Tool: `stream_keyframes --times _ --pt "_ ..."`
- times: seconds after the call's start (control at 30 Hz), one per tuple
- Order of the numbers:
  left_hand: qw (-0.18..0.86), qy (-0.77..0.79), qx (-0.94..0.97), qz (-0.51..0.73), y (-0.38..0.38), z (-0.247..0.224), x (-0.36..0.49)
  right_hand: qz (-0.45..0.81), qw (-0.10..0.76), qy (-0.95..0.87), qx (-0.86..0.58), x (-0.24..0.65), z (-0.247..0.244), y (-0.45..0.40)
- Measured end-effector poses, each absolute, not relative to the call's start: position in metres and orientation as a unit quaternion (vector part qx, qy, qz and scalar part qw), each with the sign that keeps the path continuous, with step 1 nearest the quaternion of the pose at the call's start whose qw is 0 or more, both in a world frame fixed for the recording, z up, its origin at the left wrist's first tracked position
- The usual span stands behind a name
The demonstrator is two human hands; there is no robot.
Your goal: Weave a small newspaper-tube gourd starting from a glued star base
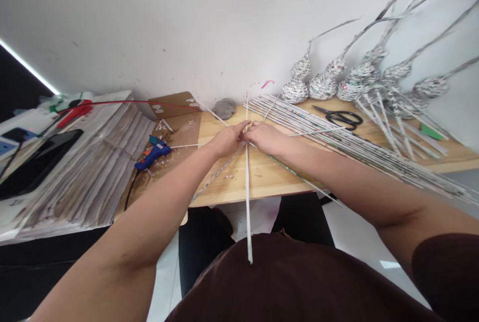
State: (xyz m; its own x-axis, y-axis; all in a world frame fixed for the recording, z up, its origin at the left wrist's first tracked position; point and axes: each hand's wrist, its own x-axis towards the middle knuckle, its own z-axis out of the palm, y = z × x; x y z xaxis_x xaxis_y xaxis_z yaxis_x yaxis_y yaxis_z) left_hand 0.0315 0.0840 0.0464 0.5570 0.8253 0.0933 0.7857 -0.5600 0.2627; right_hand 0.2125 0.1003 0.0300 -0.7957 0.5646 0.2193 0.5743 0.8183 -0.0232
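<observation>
Several rolled paper sticks (247,177) cross at one centre above the wooden table (213,187) and spread outward like spokes. One points toward my body, and others fan out to the back, left and right. My left hand (231,140) is closed on the sticks at the crossing, its fingers bent. From the other side my right hand (261,136) pinches the same centre, its fingertips meeting those of the left. The crossing itself is mostly hidden beneath the fingers.
A bundle of paper sticks (348,147) and black scissors (339,116) lie right. Woven paper gourds (295,91) line the wall. Left are a blue glue gun (153,152), a stack of newspapers (101,157) and a phone (41,162). A grey round lump (224,108) sits behind.
</observation>
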Motion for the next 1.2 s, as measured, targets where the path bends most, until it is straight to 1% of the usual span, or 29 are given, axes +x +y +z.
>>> stream_keyframes --times 0.3,0.43,0.5,0.57,0.63,0.73,0.87,0.97,1.07,1.2 --pt "0.108 0.471 0.867 0.120 0.080 0.044 0.035 0.019 0.142 -0.942 -0.303 0.214 0.027 0.102" --pt "0.134 0.468 0.865 0.126 0.069 0.059 0.031 0.025 0.140 -0.935 -0.325 0.216 0.030 0.098" --pt "0.115 0.455 0.871 0.149 0.056 0.072 0.023 0.030 0.140 -0.931 -0.335 0.216 0.032 0.097" --pt "0.073 0.465 0.866 0.167 0.038 0.084 0.014 0.034 0.141 -0.930 -0.337 0.217 0.032 0.096" --pt "0.051 0.486 0.864 0.124 0.018 0.090 0.006 0.036 0.141 -0.930 -0.339 0.217 0.032 0.096" --pt "0.057 0.510 0.855 0.077 -0.009 0.084 0.000 0.038 0.148 -0.926 -0.346 0.217 0.032 0.095" --pt "0.054 0.550 0.830 0.067 -0.026 0.060 -0.003 0.038 0.157 -0.922 -0.352 0.217 0.032 0.092" --pt "0.043 0.554 0.828 0.079 -0.030 0.050 -0.003 0.040 0.162 -0.920 -0.356 0.216 0.033 0.090" --pt "0.027 0.527 0.842 0.111 -0.030 0.056 -0.008 0.045 0.169 -0.916 -0.361 0.216 0.033 0.089" --pt "0.030 0.548 0.807 0.218 -0.017 0.078 -0.039 0.053 0.180 -0.907 -0.376 0.217 0.032 0.089"
